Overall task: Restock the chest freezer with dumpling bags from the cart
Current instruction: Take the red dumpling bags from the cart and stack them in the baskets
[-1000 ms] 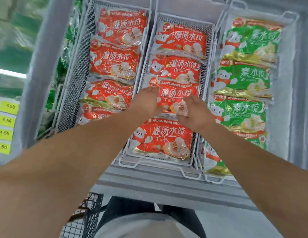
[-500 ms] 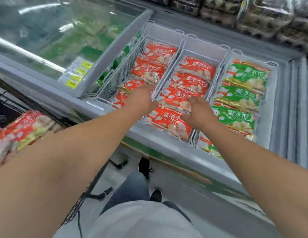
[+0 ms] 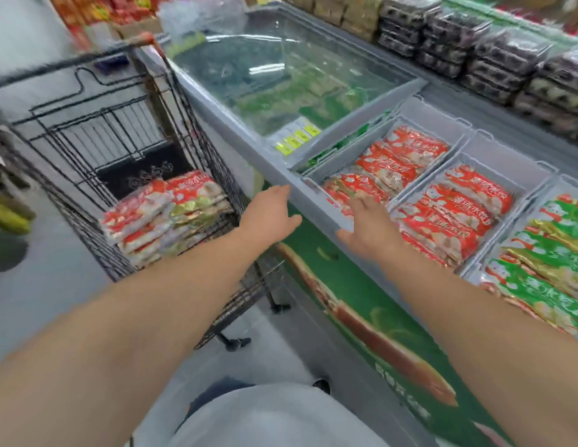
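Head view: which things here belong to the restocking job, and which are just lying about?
Job:
red dumpling bags in the cart
cart
freezer basket of red bags
left hand, right hand, both empty

Lying about:
green dumpling bags
yellow price tags
dark packs on the shelf

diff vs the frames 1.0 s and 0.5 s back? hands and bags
Both hands let go of the red bag in the middle basket and pulled back toward the freezer's near rim. The left hand now hangs empty, outside the freezer on the cart side; the right hand is open over the rim. The view swung left, showing the cart's stacked bags. The basket rows look unchanged.
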A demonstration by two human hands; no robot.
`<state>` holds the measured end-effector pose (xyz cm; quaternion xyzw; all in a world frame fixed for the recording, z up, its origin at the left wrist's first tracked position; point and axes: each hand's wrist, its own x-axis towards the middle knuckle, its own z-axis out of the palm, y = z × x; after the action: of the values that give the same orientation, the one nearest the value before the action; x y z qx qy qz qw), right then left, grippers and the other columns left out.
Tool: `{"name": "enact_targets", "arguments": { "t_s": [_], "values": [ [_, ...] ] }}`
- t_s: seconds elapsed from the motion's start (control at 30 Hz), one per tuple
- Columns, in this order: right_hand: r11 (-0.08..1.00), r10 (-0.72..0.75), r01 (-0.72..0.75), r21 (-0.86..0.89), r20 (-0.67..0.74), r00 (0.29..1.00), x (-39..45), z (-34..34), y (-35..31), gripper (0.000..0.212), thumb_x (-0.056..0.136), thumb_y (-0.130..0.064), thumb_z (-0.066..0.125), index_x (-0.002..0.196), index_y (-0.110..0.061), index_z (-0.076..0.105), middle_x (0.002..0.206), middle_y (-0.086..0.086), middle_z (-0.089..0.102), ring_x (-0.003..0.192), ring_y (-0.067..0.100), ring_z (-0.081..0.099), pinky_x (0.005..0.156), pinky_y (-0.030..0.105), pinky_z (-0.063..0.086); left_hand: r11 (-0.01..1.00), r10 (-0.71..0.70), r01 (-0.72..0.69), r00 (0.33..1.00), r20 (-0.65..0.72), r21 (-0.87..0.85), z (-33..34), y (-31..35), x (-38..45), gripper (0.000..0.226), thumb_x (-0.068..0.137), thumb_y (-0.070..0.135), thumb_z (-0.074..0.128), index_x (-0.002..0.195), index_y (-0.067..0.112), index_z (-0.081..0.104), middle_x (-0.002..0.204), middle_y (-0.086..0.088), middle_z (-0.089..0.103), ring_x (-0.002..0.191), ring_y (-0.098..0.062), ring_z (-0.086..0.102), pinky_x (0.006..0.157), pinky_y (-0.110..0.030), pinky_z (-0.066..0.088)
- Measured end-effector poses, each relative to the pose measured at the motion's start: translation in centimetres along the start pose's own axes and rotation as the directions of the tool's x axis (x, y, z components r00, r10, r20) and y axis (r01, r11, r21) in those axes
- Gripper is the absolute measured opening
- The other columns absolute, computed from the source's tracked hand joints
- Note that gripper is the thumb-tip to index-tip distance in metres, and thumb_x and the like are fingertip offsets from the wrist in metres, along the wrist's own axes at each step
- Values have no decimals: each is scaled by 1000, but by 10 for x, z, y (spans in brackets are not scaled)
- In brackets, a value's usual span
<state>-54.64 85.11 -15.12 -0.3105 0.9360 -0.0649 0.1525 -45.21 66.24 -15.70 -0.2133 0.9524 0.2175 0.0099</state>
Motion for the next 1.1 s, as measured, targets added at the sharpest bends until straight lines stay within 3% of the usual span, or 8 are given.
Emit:
{"name": "enact_targets", "arguments": {
  "t_s": [0.1,0.27,0.4,0.53,0.63,0.87,1.0,1.1],
  "values": [
    [995,-91,91,-27,19,996,18,16,-62,72,90,-46,62,146,-7,38,144,16,42,130,36,41,107,42,40,995,-96,95,995,-37,-23,-21,-57,-27,68,89,38,65,147,13,41,137,-11,56,123,-32,56,98,-41,51],
    [976,-219,218,19,80,973,42,47,-183,75,92,-46,60,152,-12,32,155,10,32,139,34,36,112,43,38,961,-275,271,960,-59,-56,-48,-170,-66,61,89,37,65,141,13,46,135,-13,57,117,-32,57,94,-41,52],
    [967,-253,250,42,123,960,54,71,-242,72,93,-44,60,152,-12,33,154,8,33,137,33,38,110,42,40,936,-352,349,932,-82,-52,-56,-232,-90,70,88,42,64,149,19,37,135,-10,58,117,-32,58,89,-45,55],
    [960,-279,276,42,220,935,71,99,-289,73,94,-45,59,153,-13,31,155,8,32,140,33,35,112,43,37,903,-425,417,903,-68,-108,-54,-282,-104,60,86,43,66,136,13,50,130,-10,60,116,-32,58,89,-41,53],
    [952,-299,305,25,282,912,87,117,-302,72,94,-46,59,152,-12,33,155,10,32,139,34,36,113,43,37,870,-478,468,878,-34,-155,-45,-299,-106,57,87,43,65,134,11,52,125,-12,61,113,-32,59,85,-39,52],
    [936,-325,350,35,466,823,144,160,-308,73,93,-47,61,151,-12,34,154,9,32,135,32,42,107,41,42,769,-600,593,799,52,-239,-11,-321,-91,63,91,34,62,147,14,40,133,-13,58,117,-31,58,93,-38,49],
    [906,-346,424,0,581,737,185,185,-298,71,94,-45,59,150,-9,35,152,12,33,134,34,42,107,40,41,628,-713,712,688,135,-313,23,-330,-69,51,89,37,66,132,14,52,119,-9,62,107,-27,61,89,-38,53],
    [888,-358,459,1,626,692,209,201,-288,66,95,-45,59,147,-10,39,147,14,39,130,35,47,105,39,42,532,-776,782,603,183,-324,46,-334,-56,56,88,45,65,136,19,51,121,-9,62,107,-27,61,91,-43,54]
  ]
}}
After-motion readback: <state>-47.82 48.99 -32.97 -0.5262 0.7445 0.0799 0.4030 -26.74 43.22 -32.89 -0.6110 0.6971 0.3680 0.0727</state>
